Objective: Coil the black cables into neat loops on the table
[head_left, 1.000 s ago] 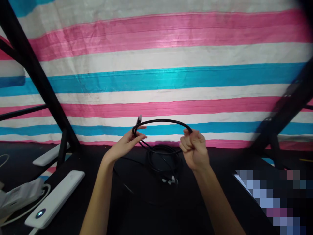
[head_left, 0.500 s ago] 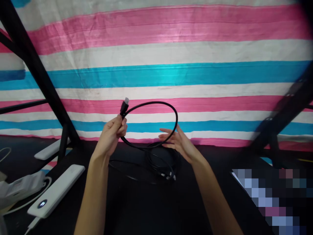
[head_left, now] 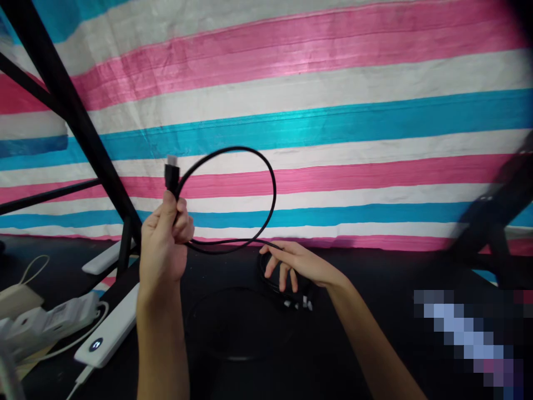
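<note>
My left hand (head_left: 164, 244) is raised and closed round a black cable (head_left: 266, 172) just below its plug (head_left: 171, 171), which points up. The cable makes one wide loop in the air to the right of that hand and runs back under it. My right hand (head_left: 291, 264) is lower, palm down with fingers spread, and touches the cable where it drops to a bundle of coiled black cables (head_left: 287, 289) with silver plugs on the black table (head_left: 353, 333).
A black metal frame post (head_left: 75, 119) slants down at the left. White power banks (head_left: 110, 328) and a white power strip (head_left: 50, 322) with white leads lie at the left edge. A striped pink, blue and white sheet (head_left: 333, 111) hangs behind.
My left hand has lifted the plug end up and to the left, making the loop larger. My right hand let go of the cable, opened and dropped onto the bundle.
</note>
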`<action>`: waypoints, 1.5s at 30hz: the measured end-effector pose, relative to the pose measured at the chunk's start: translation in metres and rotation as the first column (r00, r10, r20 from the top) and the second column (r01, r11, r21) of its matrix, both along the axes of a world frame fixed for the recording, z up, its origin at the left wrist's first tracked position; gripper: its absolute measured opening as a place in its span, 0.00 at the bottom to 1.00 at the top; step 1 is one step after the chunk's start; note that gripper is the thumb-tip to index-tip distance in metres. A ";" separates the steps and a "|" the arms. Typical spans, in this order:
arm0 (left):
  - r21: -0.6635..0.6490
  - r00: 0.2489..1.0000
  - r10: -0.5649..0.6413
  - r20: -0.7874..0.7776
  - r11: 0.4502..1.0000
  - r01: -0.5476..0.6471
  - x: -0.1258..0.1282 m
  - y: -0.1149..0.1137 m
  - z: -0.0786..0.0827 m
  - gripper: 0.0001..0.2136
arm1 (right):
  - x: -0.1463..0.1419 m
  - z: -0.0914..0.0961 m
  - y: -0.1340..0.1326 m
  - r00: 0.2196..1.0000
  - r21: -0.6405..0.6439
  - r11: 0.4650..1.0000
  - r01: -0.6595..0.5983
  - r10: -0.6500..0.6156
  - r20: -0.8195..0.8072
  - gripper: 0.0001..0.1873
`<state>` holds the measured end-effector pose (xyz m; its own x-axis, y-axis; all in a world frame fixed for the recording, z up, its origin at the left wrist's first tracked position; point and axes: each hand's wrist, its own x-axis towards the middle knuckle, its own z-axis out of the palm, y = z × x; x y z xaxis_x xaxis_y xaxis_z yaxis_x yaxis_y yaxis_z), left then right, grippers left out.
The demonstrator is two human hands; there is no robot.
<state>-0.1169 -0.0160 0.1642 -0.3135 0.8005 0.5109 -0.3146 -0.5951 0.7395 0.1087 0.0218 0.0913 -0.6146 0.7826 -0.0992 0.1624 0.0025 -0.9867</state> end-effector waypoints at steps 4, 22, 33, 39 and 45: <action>-0.059 0.988 -0.104 -0.115 0.993 0.097 0.004 -0.012 0.003 0.17 | -0.003 -0.001 0.002 0.979 0.084 0.987 0.137 -0.122 -0.162 0.19; -0.359 0.062 -0.393 -0.917 0.885 0.297 0.009 -0.030 -0.014 0.18 | 0.000 0.011 0.001 0.730 -0.151 0.983 0.102 -0.177 -0.660 0.28; -0.352 0.013 -0.355 -0.935 0.931 0.101 0.014 -0.028 -0.032 0.32 | 0.026 0.016 -0.003 0.882 -0.023 0.991 0.129 -0.126 -0.455 0.21; -0.310 0.191 -0.480 -0.856 0.774 0.552 -0.010 -0.025 -0.011 0.26 | 0.028 0.021 -0.012 0.821 0.031 0.984 0.174 -0.128 -0.556 0.19; -0.035 0.810 -0.279 -0.516 0.951 0.306 -0.037 0.013 -0.024 0.20 | 0.026 0.026 -0.024 0.884 0.238 0.968 0.084 0.038 -0.465 0.16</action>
